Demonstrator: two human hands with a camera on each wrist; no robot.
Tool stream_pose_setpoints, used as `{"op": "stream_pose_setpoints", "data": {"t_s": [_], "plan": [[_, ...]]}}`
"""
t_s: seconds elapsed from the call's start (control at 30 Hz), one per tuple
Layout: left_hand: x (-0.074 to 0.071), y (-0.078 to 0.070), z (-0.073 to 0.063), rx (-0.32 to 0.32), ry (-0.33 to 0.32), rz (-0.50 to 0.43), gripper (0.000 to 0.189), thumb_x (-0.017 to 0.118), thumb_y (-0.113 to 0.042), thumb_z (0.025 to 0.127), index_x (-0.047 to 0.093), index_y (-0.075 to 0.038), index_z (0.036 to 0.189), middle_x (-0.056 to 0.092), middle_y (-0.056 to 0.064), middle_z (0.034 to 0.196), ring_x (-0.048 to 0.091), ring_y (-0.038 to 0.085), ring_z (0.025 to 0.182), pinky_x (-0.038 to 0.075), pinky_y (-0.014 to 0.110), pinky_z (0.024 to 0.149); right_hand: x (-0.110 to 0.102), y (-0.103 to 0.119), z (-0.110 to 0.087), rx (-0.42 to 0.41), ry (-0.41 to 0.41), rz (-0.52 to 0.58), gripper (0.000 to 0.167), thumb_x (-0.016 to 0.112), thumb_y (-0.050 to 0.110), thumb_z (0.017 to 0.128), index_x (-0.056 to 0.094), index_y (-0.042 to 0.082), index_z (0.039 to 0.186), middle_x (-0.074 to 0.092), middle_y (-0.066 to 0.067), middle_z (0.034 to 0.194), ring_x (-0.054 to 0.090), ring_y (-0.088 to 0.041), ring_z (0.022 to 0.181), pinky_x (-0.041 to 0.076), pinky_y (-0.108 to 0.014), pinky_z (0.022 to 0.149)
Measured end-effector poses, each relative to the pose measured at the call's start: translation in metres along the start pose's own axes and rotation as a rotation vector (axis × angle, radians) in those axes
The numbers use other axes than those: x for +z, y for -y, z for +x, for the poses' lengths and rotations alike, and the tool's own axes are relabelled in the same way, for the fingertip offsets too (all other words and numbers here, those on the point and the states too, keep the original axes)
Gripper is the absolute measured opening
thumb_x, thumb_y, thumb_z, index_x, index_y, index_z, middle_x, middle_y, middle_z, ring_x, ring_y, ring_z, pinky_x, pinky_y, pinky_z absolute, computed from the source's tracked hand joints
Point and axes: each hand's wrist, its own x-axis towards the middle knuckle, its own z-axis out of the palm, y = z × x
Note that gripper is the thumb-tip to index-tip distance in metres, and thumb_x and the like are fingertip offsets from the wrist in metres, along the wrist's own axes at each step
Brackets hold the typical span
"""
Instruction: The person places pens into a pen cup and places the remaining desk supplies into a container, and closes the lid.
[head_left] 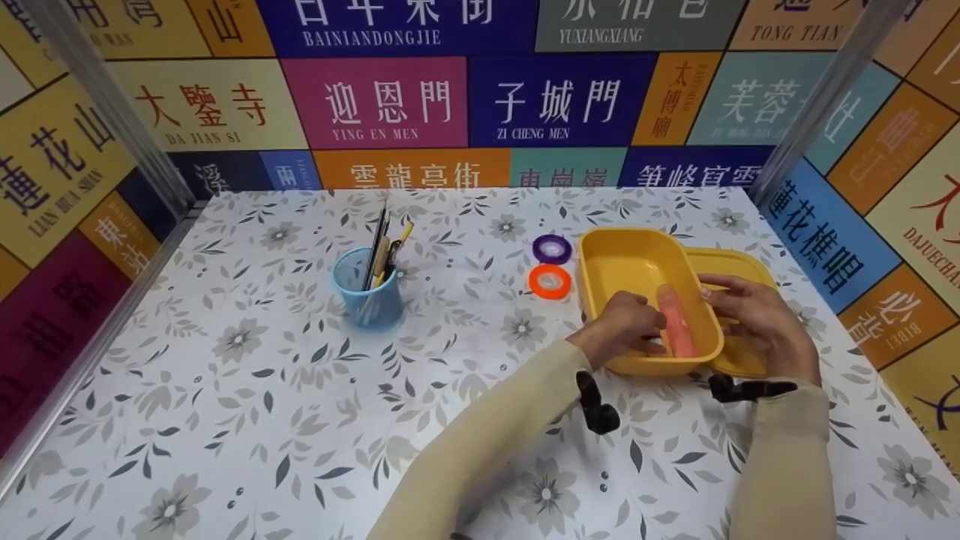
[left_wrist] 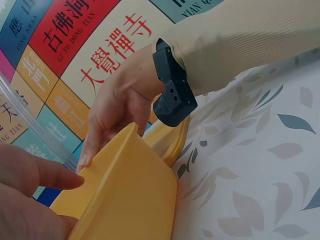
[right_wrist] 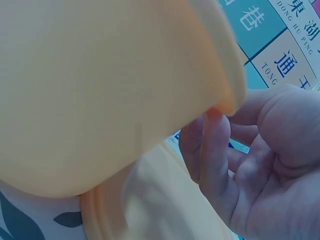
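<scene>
A yellow plastic box (head_left: pixel 622 255) stands uncovered at the right of the table, overlapping a yellow lid (head_left: pixel 739 266) beside it. My left hand (head_left: pixel 626 322) reaches over the near-left side into the box, fingers bent down; I cannot tell what is between them. Right by those fingers, a pink elongated object (head_left: pixel 679 326) lies inside the box. In the left wrist view the left hand (left_wrist: pixel 30 190) is at the box's rim. With its fingertips, my right hand (right_wrist: pixel 250 160) pinches the box's right rim; the head view has that hand (head_left: pixel 765 322) above the lid.
A purple tape roll (head_left: pixel 551 248) and an orange tape roll (head_left: pixel 550 281) lie just left of the box. Farther left, a blue cup (head_left: pixel 367 300) holds several pens and brushes. Printed panels surround the flower-patterned table (head_left: pixel 300 450).
</scene>
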Motion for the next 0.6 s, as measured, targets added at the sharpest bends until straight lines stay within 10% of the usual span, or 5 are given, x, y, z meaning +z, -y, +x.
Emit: {"op": "stream_pose_setpoints", "data": {"t_s": [0.6], "plan": [[-0.051, -0.017, 0.006, 0.262, 0.025, -0.108, 0.031, 0.066, -0.007, 0.093, 0.066, -0.01, 0.124, 0.071, 0.006, 0.095, 0.072, 0.02, 0.088, 0.064, 0.035, 0.075, 0.005, -0.004, 0.0, -0.027, -0.037, 0.013, 0.071, 0.069, 0.05, 0.09, 0.041, 0.032, 0.152, 0.058, 0.016, 0.124, 0.056, -0.013, 0.115, 0.053, -0.022, 0.091]]}}
